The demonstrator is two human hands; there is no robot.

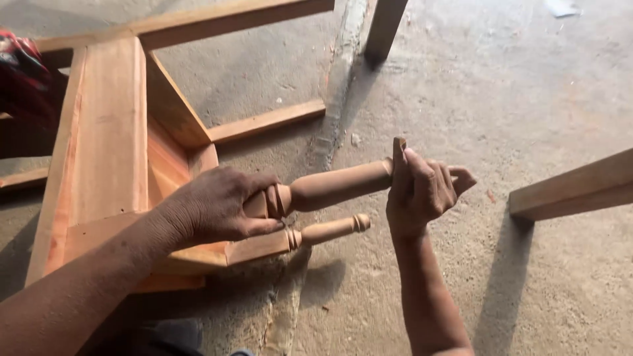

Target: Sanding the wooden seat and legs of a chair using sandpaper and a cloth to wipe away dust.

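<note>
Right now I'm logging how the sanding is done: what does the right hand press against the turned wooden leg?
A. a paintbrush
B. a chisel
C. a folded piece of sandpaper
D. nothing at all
C: the right hand pinches a small brown folded sheet, apparently sandpaper, against the end of the turned leg, while the left hand grips the leg nearer the frame.

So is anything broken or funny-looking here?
Nothing looks broken. The wooden furniture frame lies tipped on its side on the concrete floor, its turned leg sticking out sideways. The left hand steadies it, and the right hand presses brown sandpaper against it.
</note>
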